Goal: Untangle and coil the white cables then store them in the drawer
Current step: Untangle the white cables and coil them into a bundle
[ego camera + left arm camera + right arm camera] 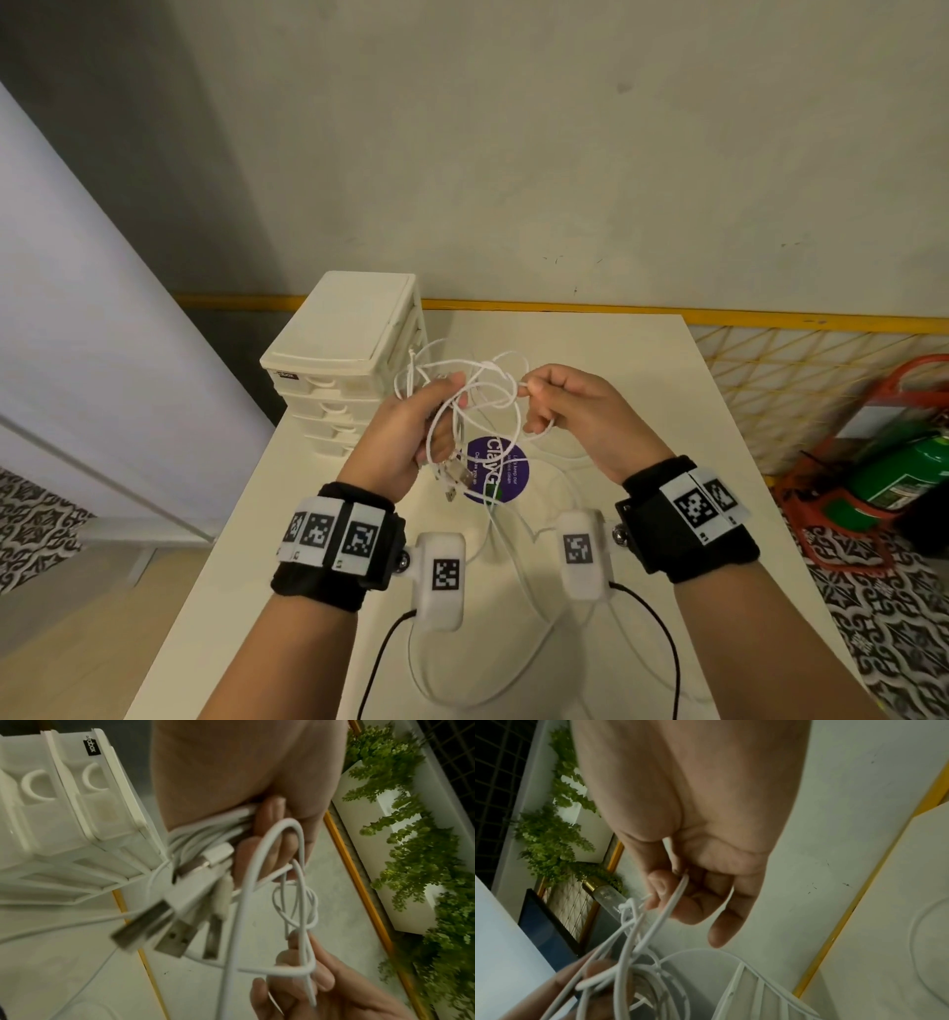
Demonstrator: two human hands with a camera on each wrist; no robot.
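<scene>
A tangle of white cables hangs in the air above the cream table. My left hand grips a bundle of the cables, with several USB plugs sticking out below the fist. My right hand pinches one white strand between thumb and forefinger, just right of the tangle. Loose cable lengths trail down onto the table between my wrists. The cream drawer unit stands at the table's back left, its drawers closed.
A purple round sticker lies on the table under the hands. A yellow-framed mesh fence and a green cylinder on a red stand are to the right. A wall rises behind the table.
</scene>
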